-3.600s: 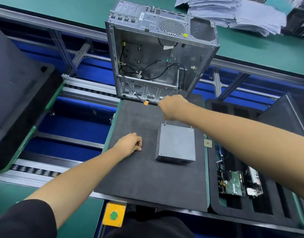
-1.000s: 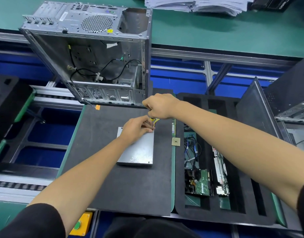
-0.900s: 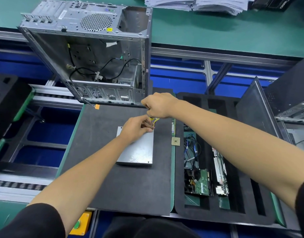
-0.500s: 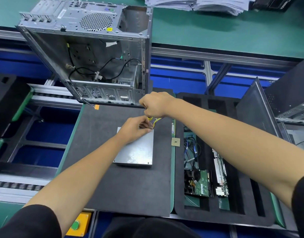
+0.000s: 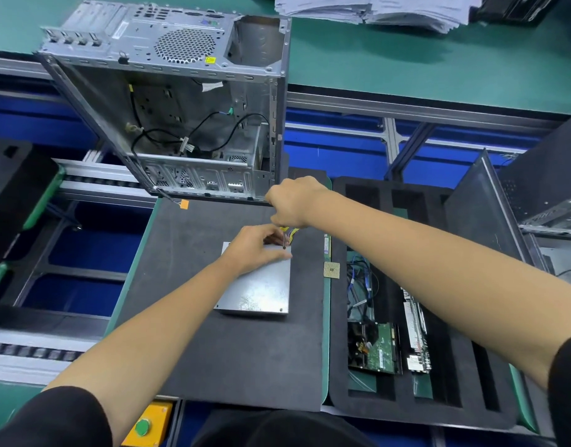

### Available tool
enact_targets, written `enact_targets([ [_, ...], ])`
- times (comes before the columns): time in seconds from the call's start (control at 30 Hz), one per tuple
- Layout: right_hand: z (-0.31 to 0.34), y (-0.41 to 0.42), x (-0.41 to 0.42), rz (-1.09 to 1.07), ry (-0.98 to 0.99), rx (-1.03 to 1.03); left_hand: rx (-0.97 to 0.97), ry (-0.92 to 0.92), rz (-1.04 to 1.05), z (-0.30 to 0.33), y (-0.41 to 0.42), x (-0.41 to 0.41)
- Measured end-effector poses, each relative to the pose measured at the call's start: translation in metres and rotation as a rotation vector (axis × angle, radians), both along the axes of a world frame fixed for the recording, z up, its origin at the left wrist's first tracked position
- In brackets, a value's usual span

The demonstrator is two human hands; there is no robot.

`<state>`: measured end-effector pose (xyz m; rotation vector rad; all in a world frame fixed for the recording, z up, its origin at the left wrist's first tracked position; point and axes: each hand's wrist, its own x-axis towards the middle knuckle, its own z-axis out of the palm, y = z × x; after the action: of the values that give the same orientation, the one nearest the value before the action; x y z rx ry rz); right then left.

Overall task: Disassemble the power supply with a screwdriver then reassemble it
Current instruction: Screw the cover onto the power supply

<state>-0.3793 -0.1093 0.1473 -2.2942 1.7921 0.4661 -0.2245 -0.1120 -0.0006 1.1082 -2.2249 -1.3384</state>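
power supply: grey metal box, lying flat on the dark foam mat, near the mat's right edge; one screw visible at its near right corner. yellow wires show at its far right corner, under the right hand.

screwdriver: thin dark shaft, upright, tip down at the far right corner of the power supply; handle hidden inside the right hand, a bit of yellow showing beneath the fist.

right hand: fist curled round the screwdriver handle, knuckles up, directly above the far right corner of the power supply.

left hand: resting on the far part of the power supply lid, fingers bent toward the screwdriver shaft; whether the fingertips pinch the shaft or only steady it cannot be told.

computer case: bare metal chassis, side open toward the viewer, standing at the far edge of the mat; loose black cables inside, round fan grille on the upper panel.

foam tray: black, slotted, just right of the mat; holds a green circuit board, a bundle of blue cables and a long narrow card.

cpu chip: small square, lying between the mat and the tray.

paper stack: on the green bench at the far side.

yellow box with green button: at the near edge, below the mat.
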Motion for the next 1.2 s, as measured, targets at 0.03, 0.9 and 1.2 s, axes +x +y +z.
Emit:
enact_targets([
  [0.03,0.001,0.001,0.001,0.020,0.025,-0.008,0.005,-0.003,0.037,0.000,0.002,-0.002],
  [0.9,0.025,0.005,-0.009,0.619,0.298,-0.098,-0.073,-0.045,0.046,0.003,0.006,-0.005],
  [1.2,0.025,0.007,0.006,0.530,0.321,-0.068,0.074,0.040,0.061,0.019,0.007,-0.012],
])
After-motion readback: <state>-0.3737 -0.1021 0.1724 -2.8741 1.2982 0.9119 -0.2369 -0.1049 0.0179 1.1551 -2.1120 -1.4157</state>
